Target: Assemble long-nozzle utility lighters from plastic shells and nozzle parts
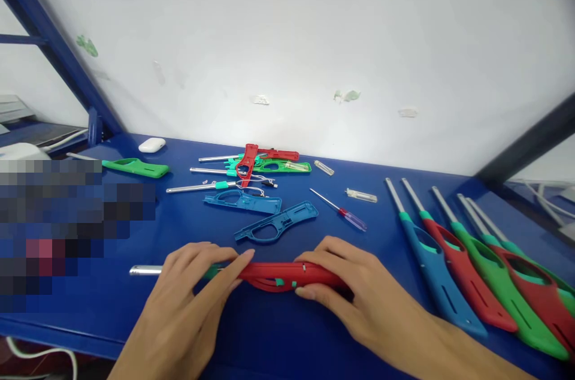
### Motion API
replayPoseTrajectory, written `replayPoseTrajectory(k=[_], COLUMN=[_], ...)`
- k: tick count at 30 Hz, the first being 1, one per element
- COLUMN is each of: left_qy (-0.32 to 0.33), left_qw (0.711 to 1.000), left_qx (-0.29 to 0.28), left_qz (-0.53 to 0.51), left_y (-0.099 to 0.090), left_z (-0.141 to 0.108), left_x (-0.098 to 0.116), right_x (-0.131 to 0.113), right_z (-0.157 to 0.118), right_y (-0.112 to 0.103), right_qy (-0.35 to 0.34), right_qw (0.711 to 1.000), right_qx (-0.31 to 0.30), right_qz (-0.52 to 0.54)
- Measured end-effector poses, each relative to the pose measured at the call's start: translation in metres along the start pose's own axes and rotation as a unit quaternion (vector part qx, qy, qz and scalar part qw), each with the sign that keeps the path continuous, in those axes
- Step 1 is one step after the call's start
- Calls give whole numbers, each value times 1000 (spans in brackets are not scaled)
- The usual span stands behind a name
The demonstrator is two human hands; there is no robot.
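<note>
Lying crosswise in front of me is a red utility lighter (pixel 274 272) with a metal tube pointing left. My left hand (pixel 197 290) closes round its neck, where a bit of teal shows beside the fingers. Round the right end of the red handle is my right hand (pixel 345 284), thumb on the near side. Small teal parts show in the slot of the handle. Just beyond are two blue handle halves (pixel 242 201), apart from each other, and a screwdriver (pixel 345 215) with a clear purplish handle.
Further back lie loose metal tubes with wires (pixel 200 187), red handle shells (pixel 247 164), a green shell (pixel 300 167) and clear fuel tanks (pixel 362 195). Several whole lighters (pixel 471 269) line the right side. A green lighter (pixel 139 167) and a white earbud case (pixel 151 145) sit back left.
</note>
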State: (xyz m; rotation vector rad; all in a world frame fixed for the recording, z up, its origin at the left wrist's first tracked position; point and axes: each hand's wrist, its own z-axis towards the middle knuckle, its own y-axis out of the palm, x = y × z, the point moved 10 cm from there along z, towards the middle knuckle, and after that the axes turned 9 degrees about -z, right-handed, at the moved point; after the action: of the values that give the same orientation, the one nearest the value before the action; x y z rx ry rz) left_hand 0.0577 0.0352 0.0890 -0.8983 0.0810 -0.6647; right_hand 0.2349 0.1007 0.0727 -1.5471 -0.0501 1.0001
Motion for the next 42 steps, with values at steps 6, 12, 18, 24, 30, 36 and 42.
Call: replayPoseTrajectory(k=[6,12,18,24,30,36,42], left_qy=[-25,32,48,70,3,26,81], left_qw=[998,999,999,997,999,998,996], left_qx=[-37,3,-1,-4,-24,-16,-41], left_qz=[-46,-44,-26,-19,32,63,-7], left_y=[10,2,-4,3,-7,-27,-19], left_z=[4,16,22,24,19,13,25], left_x=[5,16,19,31,7,-11,15], right_x=[-9,-22,-26,-21,-21,-19,-19], right_z=[-8,-14,-17,-19,-14,-14,-16], right_y=[-8,-15,-15,-6,-18,-18,-14], right_qy=[-82,-144,-140,-121,-142,-126,-95], right_qw=[992,981,979,972,972,976,983], right_qx=[95,127,140,147,153,142,129], right_qz=[-27,-26,-54,-140,-113,-105,-90])
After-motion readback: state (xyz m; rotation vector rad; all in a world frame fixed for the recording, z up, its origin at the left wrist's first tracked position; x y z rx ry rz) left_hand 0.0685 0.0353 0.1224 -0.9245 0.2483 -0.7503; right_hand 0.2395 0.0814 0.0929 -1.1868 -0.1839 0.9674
